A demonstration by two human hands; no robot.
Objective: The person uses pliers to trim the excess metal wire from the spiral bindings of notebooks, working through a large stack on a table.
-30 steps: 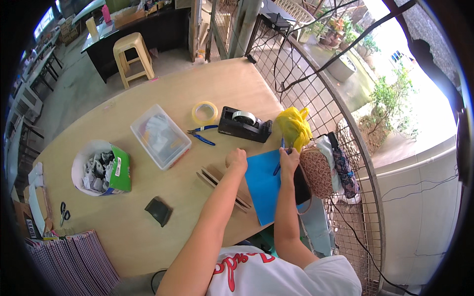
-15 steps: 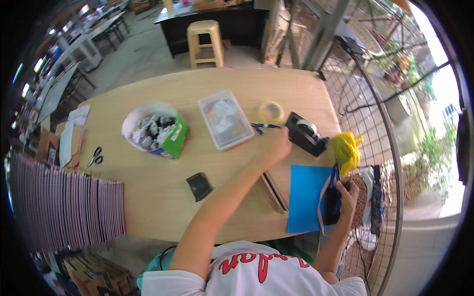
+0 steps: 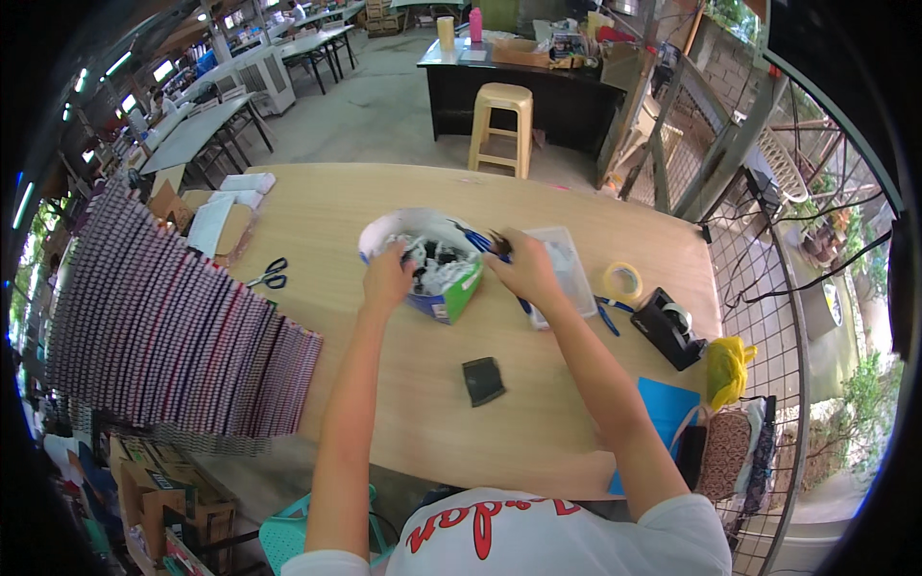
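Note:
My left hand (image 3: 387, 276) is at the near left rim of a white round tub (image 3: 384, 226) with a green and blue side. Its fingers curl over the crumpled white and black pieces (image 3: 444, 266) inside; what they grip is hidden. At the tub's right side, my right hand (image 3: 526, 267) is closed around a long blue and dark item (image 3: 473, 236), blurred, whose kind I cannot make out. Under and behind that hand lies a clear plastic box (image 3: 573, 274). A small black flat piece (image 3: 483, 381) rests on the table nearer me.
Left is a tall stack of striped woven pieces (image 3: 182, 326), with scissors (image 3: 271, 275) beside it. Right are blue-handled pliers (image 3: 611, 313), yellow tape (image 3: 622, 281), a black tape dispenser (image 3: 669, 328), a yellow plastic bag (image 3: 728, 370), a blue sheet (image 3: 663, 403) and a wire mesh fence (image 3: 759, 307).
My left hand has moved from near the pliers to the tub. My right hand has left the dark pouch at the right and come to the tub with the blue item. The view has swung left.

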